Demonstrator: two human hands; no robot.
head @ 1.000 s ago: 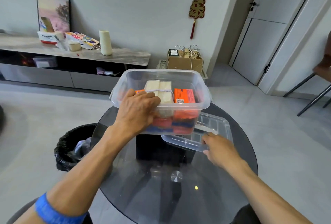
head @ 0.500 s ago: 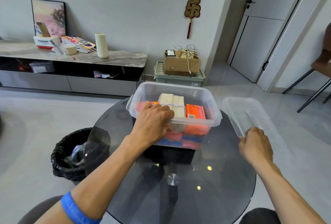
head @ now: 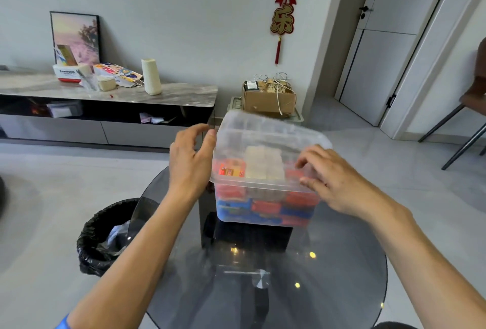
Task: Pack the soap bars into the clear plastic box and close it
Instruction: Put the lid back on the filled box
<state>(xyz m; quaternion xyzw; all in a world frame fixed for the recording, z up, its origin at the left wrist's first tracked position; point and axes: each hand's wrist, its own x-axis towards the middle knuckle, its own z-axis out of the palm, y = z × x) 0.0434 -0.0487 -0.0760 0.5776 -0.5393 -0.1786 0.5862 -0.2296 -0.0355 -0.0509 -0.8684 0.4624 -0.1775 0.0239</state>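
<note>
The clear plastic box (head: pixel 263 214) stands on the round glass table (head: pixel 289 292), filled with red, blue and cream soap bars (head: pixel 265 206). The clear lid (head: pixel 265 131) lies tilted over the box, its far edge raised and blurred. My right hand (head: pixel 336 184) grips the lid at its near right edge, fingers on top. My left hand (head: pixel 192 163) is at the lid's left edge with fingers spread and the thumb touching the rim.
A black-bagged trash bin (head: pixel 105 236) stands left of the table. Behind are a low sideboard (head: pixel 105 94) with clutter, a cardboard box (head: pixel 268 101) on a crate, and a chair (head: pixel 470 123) at the right.
My right hand swung the lid from the right side over onto the box. My left hand left the soap bars inside the box and moved out to the lid's left edge.
</note>
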